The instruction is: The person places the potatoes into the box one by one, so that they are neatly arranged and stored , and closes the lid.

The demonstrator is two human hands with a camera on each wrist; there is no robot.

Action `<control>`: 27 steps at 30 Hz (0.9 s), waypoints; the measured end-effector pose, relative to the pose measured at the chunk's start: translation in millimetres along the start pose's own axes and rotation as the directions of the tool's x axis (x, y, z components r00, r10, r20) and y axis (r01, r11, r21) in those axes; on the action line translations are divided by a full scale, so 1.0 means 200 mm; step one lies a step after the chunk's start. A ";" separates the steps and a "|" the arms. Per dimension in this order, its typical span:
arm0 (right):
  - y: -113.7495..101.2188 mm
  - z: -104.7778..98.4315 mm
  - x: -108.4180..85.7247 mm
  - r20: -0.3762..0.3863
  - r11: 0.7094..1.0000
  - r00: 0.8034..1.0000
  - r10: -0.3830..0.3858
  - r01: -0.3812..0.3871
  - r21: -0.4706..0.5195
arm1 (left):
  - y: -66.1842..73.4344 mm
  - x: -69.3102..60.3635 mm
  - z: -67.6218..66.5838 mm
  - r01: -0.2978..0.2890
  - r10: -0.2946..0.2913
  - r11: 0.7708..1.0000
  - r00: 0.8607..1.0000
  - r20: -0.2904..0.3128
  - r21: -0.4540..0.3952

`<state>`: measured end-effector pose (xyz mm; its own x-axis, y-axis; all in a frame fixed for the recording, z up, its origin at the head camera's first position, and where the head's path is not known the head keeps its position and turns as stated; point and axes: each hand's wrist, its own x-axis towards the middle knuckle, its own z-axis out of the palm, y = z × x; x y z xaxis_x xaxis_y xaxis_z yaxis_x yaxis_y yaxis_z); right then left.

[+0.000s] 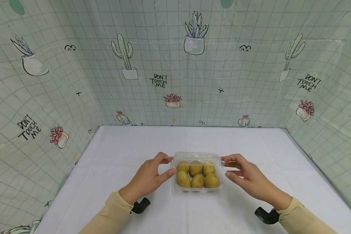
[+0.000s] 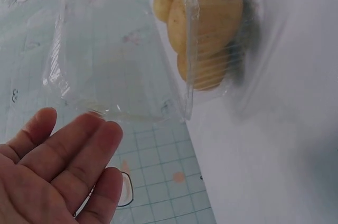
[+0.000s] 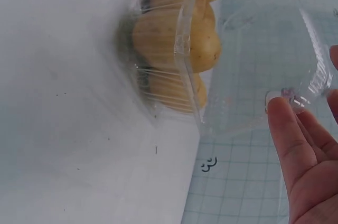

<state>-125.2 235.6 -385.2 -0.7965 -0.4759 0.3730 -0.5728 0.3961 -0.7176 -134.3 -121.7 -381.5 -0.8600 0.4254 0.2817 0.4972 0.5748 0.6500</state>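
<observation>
A clear plastic clamshell box (image 1: 220, 187) stands on the white table, with several yellow potatoes (image 1: 197, 181) in its base. Its transparent lid (image 1: 197, 155) is raised at the far side, as both wrist views show. My left hand (image 1: 148, 177) is at the lid's left side, fingertips touching its edge and the thumb apart near the base's rim. On the other side, my right hand (image 1: 249, 178) touches the lid's right edge with extended fingers, thumb held away. In the left wrist view the left fingers (image 2: 79, 155) lie relaxed against the lid.
White cloth covers the table (image 1: 134, 139). A grid-patterned curtain (image 1: 222, 71) with cactus drawings rises behind it and on both sides. Black devices (image 1: 141, 206) sit under each wrist, beside the beige sleeves (image 1: 111, 214).
</observation>
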 end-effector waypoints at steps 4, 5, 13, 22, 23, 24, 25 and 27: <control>0.01 0.01 0.00 0.002 1.000 1.000 -0.020 0.020 -0.007 | 0.00 0.00 0.00 0.012 -0.013 1.000 1.000 0.011 0.020; 0.01 0.01 -0.01 0.002 1.000 1.000 -0.021 0.021 -0.009 | 0.00 0.00 0.00 0.015 -0.015 1.000 1.000 0.016 0.027; 0.02 0.01 0.00 0.027 0.998 0.999 0.040 -0.038 -0.058 | 0.00 0.00 0.02 0.006 -0.009 0.997 0.999 0.040 0.077; 0.04 0.04 0.01 0.048 0.981 0.982 0.184 -0.181 -0.065 | -0.03 0.03 0.06 0.008 -0.011 0.994 1.000 0.028 0.108; 0.04 0.04 0.01 0.053 0.980 0.980 0.192 -0.189 -0.059 | -0.03 0.03 0.06 0.012 -0.015 0.994 0.999 0.034 0.110; 0.04 0.04 0.01 0.056 0.979 0.979 0.198 -0.195 -0.056 | -0.04 0.04 0.06 0.016 -0.021 0.994 0.999 0.041 0.112; 0.05 0.04 0.01 0.063 0.978 0.977 0.202 -0.199 -0.055 | -0.04 0.04 0.07 0.020 -0.025 0.993 0.999 0.046 0.115; 0.05 0.05 0.01 0.074 0.976 0.974 0.212 -0.208 -0.057 | -0.05 0.04 0.07 0.027 -0.034 0.993 0.998 0.057 0.116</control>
<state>-130.0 231.6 -397.4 -0.8833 -0.4378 0.1674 -0.4042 0.5307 -0.7449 -143.7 -113.7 -395.7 -0.8686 0.4446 0.2188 0.4835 0.6634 0.5711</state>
